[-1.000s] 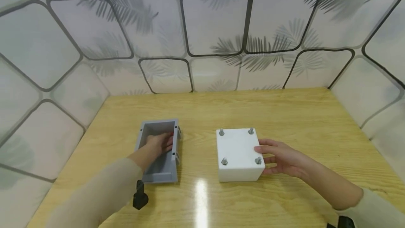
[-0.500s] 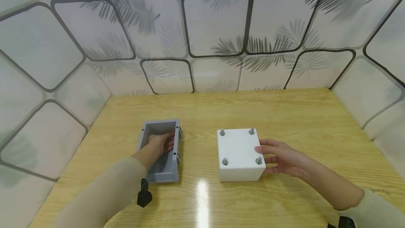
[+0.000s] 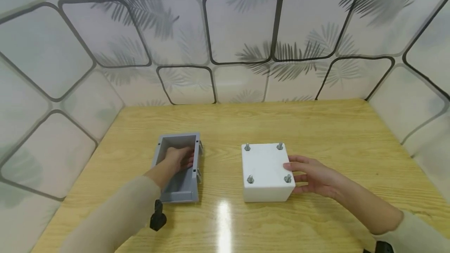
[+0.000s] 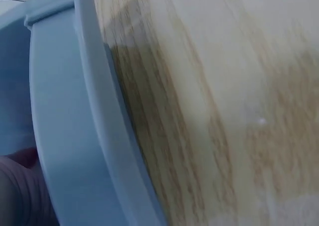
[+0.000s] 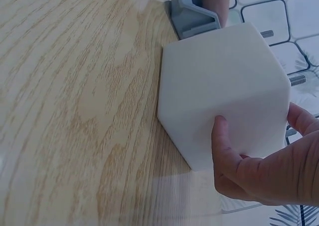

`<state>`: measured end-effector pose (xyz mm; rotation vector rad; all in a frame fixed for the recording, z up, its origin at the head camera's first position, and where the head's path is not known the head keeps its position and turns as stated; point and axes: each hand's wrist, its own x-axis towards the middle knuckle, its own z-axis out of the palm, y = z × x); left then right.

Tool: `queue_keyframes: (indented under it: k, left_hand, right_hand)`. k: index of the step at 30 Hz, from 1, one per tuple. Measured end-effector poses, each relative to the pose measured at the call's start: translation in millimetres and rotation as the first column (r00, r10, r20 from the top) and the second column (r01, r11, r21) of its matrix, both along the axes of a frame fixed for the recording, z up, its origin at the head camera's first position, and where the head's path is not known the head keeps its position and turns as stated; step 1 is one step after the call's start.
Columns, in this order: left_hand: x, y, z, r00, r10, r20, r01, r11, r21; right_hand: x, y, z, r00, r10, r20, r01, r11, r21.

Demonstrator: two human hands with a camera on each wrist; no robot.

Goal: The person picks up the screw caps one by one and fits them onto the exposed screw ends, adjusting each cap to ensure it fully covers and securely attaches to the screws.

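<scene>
In the head view a grey plastic bin (image 3: 179,196) stands on the left of the table. My left hand (image 3: 177,158) reaches down into it, fingers near its right inner wall. The bin's rim hides the fingertips, and whatever they touch is not visible. Right of the bin sits a white block (image 3: 265,165) with threaded metal bolts (image 3: 250,179) sticking up at its corners. My right hand (image 3: 314,175) rests against the block's right side with loosely extended fingers, one at the top edge. The right wrist view shows a fingertip (image 5: 220,123) touching the block's side face.
Both things stand on a wood-grain table (image 3: 225,122). A patterned wall covering (image 3: 239,26) encloses its back and sides. A black strap end (image 3: 158,216) hangs from the left sleeve in front of the bin.
The left forearm shifts slightly while that hand stays in the bin. The right hand and the white block hold their place.
</scene>
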<state>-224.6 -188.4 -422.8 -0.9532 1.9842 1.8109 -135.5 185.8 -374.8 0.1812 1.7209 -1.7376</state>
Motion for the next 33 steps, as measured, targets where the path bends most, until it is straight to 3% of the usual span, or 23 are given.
queue_keyframes:
  k: [5, 16, 23, 33]
  left_hand:
    - [0.4, 0.0, -0.7, 0.996, -0.077, -0.044, 0.075, 0.996, -0.042]
    - [-2.2, -1.1, -0.3, 0.995, -0.100, 0.018, 0.101, 0.992, -0.077]
    - [-0.8, 0.5, 1.9, 0.986, -0.165, -0.031, 0.160, 0.980, -0.119]
    - [-4.8, -0.8, 5.5, 0.984, -0.175, 0.011, 0.175, 0.984, -0.037]
  right_hand:
    - [-0.2, 1.6, -0.6, 1.000, 0.000, -0.003, 0.000, 1.000, 0.009]
    - [-0.3, 5.1, -5.1, 0.999, 0.026, -0.022, -0.026, 1.000, -0.009]
    - [-2.0, 5.7, -5.1, 0.998, 0.049, -0.029, -0.050, 0.998, -0.027]
    - [-4.0, 4.2, -4.9, 0.999, 0.047, -0.026, -0.047, 0.999, -0.021]
